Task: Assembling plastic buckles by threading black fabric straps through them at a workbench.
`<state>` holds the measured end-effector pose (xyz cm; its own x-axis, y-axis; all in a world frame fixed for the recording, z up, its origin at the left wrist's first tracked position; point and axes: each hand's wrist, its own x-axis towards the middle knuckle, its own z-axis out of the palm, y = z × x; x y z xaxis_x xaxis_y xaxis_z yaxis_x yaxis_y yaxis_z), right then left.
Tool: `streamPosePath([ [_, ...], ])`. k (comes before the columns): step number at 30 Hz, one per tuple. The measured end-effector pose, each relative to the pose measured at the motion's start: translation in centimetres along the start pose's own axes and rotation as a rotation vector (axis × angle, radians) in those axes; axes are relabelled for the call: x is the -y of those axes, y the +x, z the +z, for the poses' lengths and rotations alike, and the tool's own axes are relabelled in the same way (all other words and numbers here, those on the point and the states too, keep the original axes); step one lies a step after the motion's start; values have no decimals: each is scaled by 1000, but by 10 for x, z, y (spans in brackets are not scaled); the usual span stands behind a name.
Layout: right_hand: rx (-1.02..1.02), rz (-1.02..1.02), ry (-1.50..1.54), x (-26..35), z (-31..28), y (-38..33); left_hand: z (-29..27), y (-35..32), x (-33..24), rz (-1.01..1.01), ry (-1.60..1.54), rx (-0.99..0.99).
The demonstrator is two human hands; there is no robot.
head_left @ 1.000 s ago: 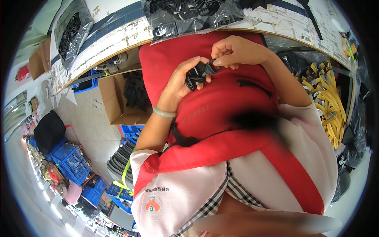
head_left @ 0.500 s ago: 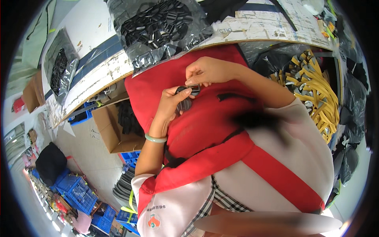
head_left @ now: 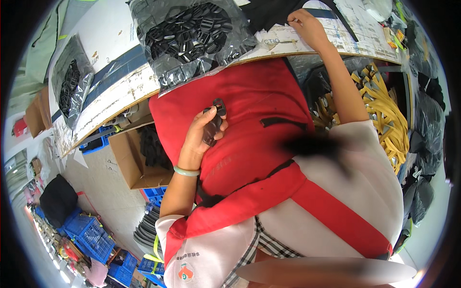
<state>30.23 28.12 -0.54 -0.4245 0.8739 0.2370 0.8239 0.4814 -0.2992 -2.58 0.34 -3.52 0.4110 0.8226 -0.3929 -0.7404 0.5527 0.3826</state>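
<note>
My left hand point(head_left: 198, 134) is closed around several black plastic buckle pieces point(head_left: 211, 130) above the red apron. One black buckle point(head_left: 219, 104) stands up between thumb and fingers. Out over the table, my right hand point(head_left: 307, 29) is at the edge of black fabric point(head_left: 266, 14), its fingers loosely bent and apart. Nothing shows between those fingers. A clear plastic bag point(head_left: 189, 36) full of black buckles lies to the left of the right hand, on the tabletop.
The worn white table point(head_left: 283, 44) has its edge just beyond my lap. A smaller bag of black parts point(head_left: 72, 86) lies at its left. Yellow straps point(head_left: 384, 120) hang at the right, below table height. A cardboard box point(head_left: 126, 161) and blue crates point(head_left: 91, 235) stand on the left.
My right hand has left the buckle and moved up and right to the black fabric on the table. My left hand keeps its hold, turned a little, with the buckle more upright.
</note>
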Motion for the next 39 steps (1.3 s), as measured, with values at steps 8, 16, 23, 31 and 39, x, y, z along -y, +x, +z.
streamPosePath([
  [8, 71, -77, -43, -6, -9, -19, 13, 0, 4, 80, -69, -246],
  [16, 47, -18, 353, 36, -2, -83, -2, -1, 3, 84, -135, -75],
  [23, -253, -351, 335, 107, -36, -76, 10, -1, 2, 154, -165, -343],
  [31, 586, 122, 1069, 220, -22, -94, 9, -7, 6, 180, 67, -176],
  [39, 794, 298, 1150, 236, 7, -96, 12, -15, 1, 206, -61, -313],
])
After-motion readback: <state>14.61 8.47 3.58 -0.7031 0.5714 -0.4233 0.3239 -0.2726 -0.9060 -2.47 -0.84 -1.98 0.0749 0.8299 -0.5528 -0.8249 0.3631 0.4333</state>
